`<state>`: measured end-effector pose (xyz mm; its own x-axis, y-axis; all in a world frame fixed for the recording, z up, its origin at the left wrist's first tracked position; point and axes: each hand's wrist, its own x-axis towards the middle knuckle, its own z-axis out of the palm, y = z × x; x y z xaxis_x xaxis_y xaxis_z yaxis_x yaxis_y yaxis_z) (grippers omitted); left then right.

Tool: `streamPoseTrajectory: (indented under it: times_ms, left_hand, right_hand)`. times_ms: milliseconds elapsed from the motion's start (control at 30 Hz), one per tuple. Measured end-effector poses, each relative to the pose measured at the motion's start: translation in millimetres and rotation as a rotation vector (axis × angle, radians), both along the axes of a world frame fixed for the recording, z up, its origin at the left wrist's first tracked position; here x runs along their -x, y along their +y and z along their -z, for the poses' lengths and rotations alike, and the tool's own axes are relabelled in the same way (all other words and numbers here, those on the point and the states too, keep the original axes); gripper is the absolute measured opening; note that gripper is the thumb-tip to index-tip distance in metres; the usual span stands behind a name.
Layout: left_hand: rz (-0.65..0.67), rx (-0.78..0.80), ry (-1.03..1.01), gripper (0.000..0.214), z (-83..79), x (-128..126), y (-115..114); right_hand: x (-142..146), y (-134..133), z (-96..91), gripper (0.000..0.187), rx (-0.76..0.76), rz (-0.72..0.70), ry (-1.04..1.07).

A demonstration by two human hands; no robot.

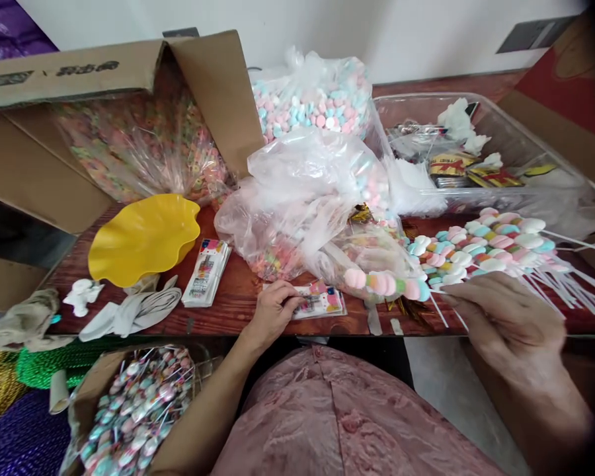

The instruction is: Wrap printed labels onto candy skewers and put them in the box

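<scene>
My right hand point(513, 324) is closed, thumb and fingers pinching the white stick of a candy skewer point(385, 284). Pink, orange, green and blue pieces are threaded along it, and it points left above the table's front edge. Over at the middle, my left hand point(276, 316) has its fingers bent at the left end of a stack of printed plastic bags point(327, 301), seemingly pinching the top one. A second stack of printed bags point(205, 272) lies farther left. Under and beyond my right hand are piled several finished candy skewers point(496, 241), their sticks toward the right.
Bags of loose candy point(312, 106) stand behind, beside an open cardboard box point(213, 86). A yellow wavy dish point(143, 235) and white cloth gloves point(139, 307) are at left. A clear plastic bin point(520, 142) stands back right. Below, a box holds wrapped skewers point(139, 403).
</scene>
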<state>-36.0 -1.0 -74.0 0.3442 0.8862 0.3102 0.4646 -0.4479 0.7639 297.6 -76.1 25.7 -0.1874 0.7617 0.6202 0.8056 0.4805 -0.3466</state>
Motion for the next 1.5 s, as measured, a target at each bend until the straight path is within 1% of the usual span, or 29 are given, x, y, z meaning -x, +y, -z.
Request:
streamPoseTrajectory:
  times_ms: [67, 200, 300, 400, 467, 567, 700, 767, 867, 933, 1033, 1067, 1100, 1167, 1233, 1300, 1400, 1500]
  left_hand:
    - [0.003, -0.004, -0.003, 0.011, 0.5, -1.0, -0.9]
    - [0.005, -0.027, -0.005, 0.012, 2.6, -2.5, -2.0]
    - [0.015, -0.055, -0.007, 0.012, 5.0, -3.2, -2.2]
    - [0.050, -0.106, 0.019, 0.014, 7.0, -4.3, -2.2]
    - [0.095, -0.138, 0.062, 0.017, 7.6, -5.3, -2.2]
    - [0.144, -0.199, 0.111, 0.019, 6.0, -6.5, -1.6]
    - [0.186, -0.316, 0.097, 0.014, -2.3, -6.5, 0.1]
    - [0.243, -0.324, 0.086, 0.011, -8.1, -6.0, 0.6]
    - [0.329, -0.239, 0.095, 0.013, -17.5, -5.4, -0.1]
    - [0.330, -0.159, 0.105, 0.019, -24.0, -6.2, -1.7]
    - [0.336, -0.053, 0.174, 0.047, -33.0, -11.3, -5.6]
    - [0.353, -0.021, 0.213, 0.053, -35.4, -14.0, -7.2]
    - [0.369, 0.011, 0.252, 0.052, -37.4, -17.2, -8.9]
    - [0.388, 0.071, 0.310, 0.041, -40.6, -24.2, -12.3]
    - [0.403, 0.124, 0.322, 0.036, -43.4, -31.1, -15.3]
    - [0.439, 0.184, 0.296, 0.034, -46.9, -37.0, -17.5]
    - [0.483, 0.274, 0.219, 0.033, -53.4, -43.5, -19.1]
    - [0.463, 0.339, 0.171, 0.034, -59.2, -47.9, -19.7]
  right_hand:
    - [5.6, 9.5, 9.7, 0.025, -0.002, -0.081, -0.056]
    - [8.2, 20.8, 25.2, 0.022, 0.010, -0.127, -0.179]
    - [12.1, 22.5, 27.2, 0.018, 0.004, -0.162, -0.285]
    - [16.8, 23.4, 25.8, 0.020, -0.019, -0.195, -0.355]
    - [19.3, 24.6, 24.9, 0.022, -0.005, -0.233, -0.349]
    - [22.0, 26.3, 24.3, 0.026, 0.023, -0.303, -0.280]
    - [24.9, 26.7, 25.7, 0.029, -0.017, -0.322, -0.241]
    - [27.4, 26.5, 26.9, 0.031, -0.049, -0.337, -0.245]
    - [31.2, 26.7, 26.1, 0.031, -0.081, -0.365, -0.190]
    - [32.1, 27.1, 23.9, 0.030, -0.096, -0.372, -0.145]
    - [30.4, 26.5, 21.8, 0.030, -0.136, -0.370, -0.107]
    - [29.5, 25.9, 22.1, 0.030, -0.149, -0.369, -0.114]
    - [28.8, 25.2, 22.8, 0.030, -0.156, -0.367, -0.132]
    - [28.1, 23.9, 24.6, 0.030, -0.174, -0.365, -0.180]
    - [28.8, 23.8, 25.2, 0.029, -0.194, -0.378, -0.220]
    - [30.9, 25.1, 23.4, 0.026, -0.211, -0.407, -0.232]
    - [36.3, 28.6, 18.6, 0.023, -0.171, -0.457, -0.264]
    - [44.1, 31.8, 15.8, 0.024, -0.118, -0.479, -0.306]
